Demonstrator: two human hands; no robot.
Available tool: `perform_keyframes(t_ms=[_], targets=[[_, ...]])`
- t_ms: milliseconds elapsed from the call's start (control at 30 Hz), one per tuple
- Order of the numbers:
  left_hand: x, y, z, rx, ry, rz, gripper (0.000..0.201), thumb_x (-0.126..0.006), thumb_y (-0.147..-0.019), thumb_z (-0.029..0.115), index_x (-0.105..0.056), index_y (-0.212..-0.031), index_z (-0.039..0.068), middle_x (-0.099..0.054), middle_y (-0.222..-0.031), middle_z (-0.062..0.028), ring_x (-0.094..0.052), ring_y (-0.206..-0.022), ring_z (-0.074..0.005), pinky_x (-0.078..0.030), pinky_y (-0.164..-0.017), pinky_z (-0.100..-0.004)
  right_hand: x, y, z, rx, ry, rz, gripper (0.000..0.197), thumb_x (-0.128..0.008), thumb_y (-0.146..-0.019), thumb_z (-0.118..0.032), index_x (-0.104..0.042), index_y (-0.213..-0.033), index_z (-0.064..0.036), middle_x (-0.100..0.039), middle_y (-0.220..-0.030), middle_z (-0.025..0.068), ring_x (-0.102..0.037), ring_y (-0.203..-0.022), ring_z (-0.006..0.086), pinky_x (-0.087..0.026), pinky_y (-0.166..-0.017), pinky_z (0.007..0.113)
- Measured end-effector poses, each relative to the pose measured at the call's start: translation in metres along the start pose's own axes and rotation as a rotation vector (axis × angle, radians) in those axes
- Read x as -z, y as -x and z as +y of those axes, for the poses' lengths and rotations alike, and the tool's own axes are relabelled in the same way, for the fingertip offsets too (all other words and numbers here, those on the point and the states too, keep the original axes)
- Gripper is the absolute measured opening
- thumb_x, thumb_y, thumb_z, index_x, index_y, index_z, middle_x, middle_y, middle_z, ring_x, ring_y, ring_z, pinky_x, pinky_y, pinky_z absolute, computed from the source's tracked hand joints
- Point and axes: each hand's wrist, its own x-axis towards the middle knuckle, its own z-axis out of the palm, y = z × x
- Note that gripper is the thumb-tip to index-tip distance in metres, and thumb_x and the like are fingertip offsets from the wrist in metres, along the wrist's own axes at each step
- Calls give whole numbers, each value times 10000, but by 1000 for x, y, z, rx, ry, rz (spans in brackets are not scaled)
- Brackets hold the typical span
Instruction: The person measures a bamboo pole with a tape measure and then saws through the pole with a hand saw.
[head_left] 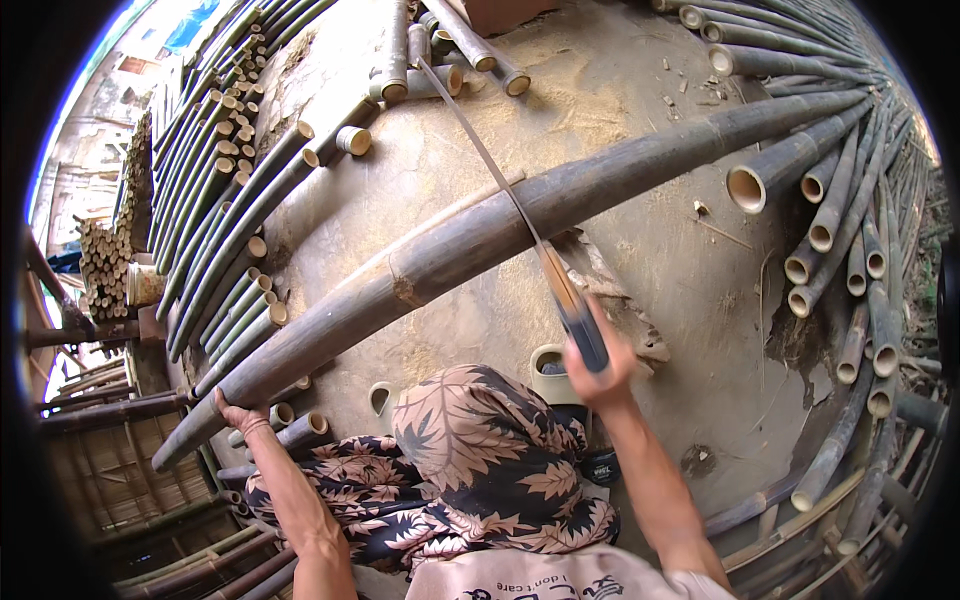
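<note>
While the right hand (600,362) grips a saw (547,256) across it, the bamboo pole (455,250) slanting over the floor (690,270) looks heavy and stiff, best steadied where the left hand (242,414) clasps its left part.

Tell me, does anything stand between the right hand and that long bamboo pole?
Only the saw that the right hand grips: its blade crosses over the bamboo pole. Nothing else visible blocks the way; the left hand touches the pole near its left end.
</note>
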Motion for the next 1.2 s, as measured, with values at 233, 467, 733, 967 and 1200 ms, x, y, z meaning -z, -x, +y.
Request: perform_keyframes(t_ms=[233,467,733,967,1200], targets=[[29,-6,12,36,18,30,716,-705,-714,503,-556,-1321,154,-552,-1344,-90,-504,-1221,-354,-402,-1027,-565,93,156,-83,-136,367,-74,487,-597,-780,-16,-604,-1262,47,-723,-1026,157,-673,-642,252,-520,-576,335],[6,-15,-13,32,-18,-42,722,-704,-703,501,-554,-1318,153,-573,-1317,-96,-534,-1193,-344,-415,-1036,-542,-2,-1,4,4,26,-23,497,-567,-789,-19,-545,-1271,99,-619,-748,119,-604,-569,176,-497,-531,309],[24,-1,-5,22,11,129,673,-725,-704,467,-592,-1282,149,-588,-1307,-95,-555,-1166,-347,-455,-987,-545,117,177,-85,-181,365,-140,485,-593,-745,-104,-589,-1153,159,-706,-846,256,-731,-709,333,-586,-641,373],[3,-20,-25,93,4,14,705,-739,-681,477,-570,-1291,168,-563,-1317,-87,-532,-1177,-335,-438,-992,-548,-10,-21,7,28,14,-30,510,-589,-774,4,-527,-1264,132,-573,-684,127,-559,-475,230,-500,-493,332],[24,-21,-27,114,-6,89,660,-727,-701,465,-584,-1267,157,-603,-1271,-83,-585,-1125,-337,-488,-928,-544,110,145,-66,-174,276,-167,462,-583,-774,-62,-573,-1182,153,-703,-916,255,-735,-760,324,-588,-676,363]])
